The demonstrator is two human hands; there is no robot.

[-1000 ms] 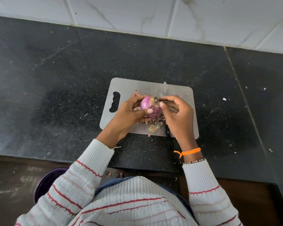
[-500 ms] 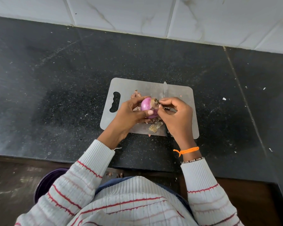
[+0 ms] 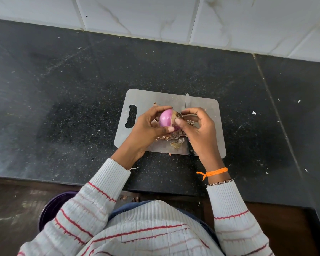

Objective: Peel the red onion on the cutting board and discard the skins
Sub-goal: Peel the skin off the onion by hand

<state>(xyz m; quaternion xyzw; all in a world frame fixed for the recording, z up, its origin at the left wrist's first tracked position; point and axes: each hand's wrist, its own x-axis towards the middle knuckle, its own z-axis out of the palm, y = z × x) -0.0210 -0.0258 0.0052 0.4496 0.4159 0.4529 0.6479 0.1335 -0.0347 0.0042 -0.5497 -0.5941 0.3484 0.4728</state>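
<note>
- Hands meet above the middle of the thin grey rectangular cutting board (image 3: 207,108), both forearms in white ribbed sleeves with red stripes reaching in from the near edge of the black speckled stone surface (image 3: 81,93).
- Left hand (image 3: 146,130) cups the round red onion (image 3: 166,118) from the left, fingers curled over its top and thumb pressed under its near side, holding it just clear of the board.
- Right hand (image 3: 199,130) comes in from the right, thumb and forefinger pinching the brown papery skin that clings to the onion's right half; the other fingers arch loosely.
- Onion's left half shows bare, glossy purple.
- Loose dry brown onion skins (image 3: 175,143) lie on the board under and near the hands.
- Steel knife blade (image 3: 187,101) lies on the board beyond the right hand, tip pointing away.
- Orange thread wristband (image 3: 213,171) circles the right wrist.
</note>
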